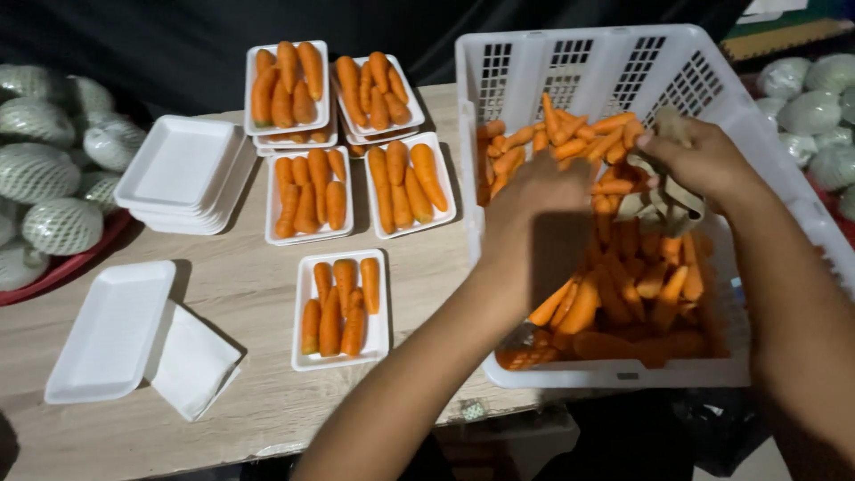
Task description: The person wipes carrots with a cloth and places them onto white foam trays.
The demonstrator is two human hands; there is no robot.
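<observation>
Both your hands were down in the white crate (525,67) of carrots (623,294).
Your left hand (534,223) hid its grip; your right hand (704,165) pinched crumpled paper (663,200). The carrots looked firm, light, smooth: best gripped mid-length.

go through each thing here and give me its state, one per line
left hand: inside the crate, reaching among the carrots
right hand: inside the crate, closed on a crumpled beige scrap
white crate: tilted, partly full of loose carrots
nearest filled tray: loaded with carrots
single empty tray: empty
stack of empty trays: empty, nested
netted fruits: wrapped in foam net
</observation>
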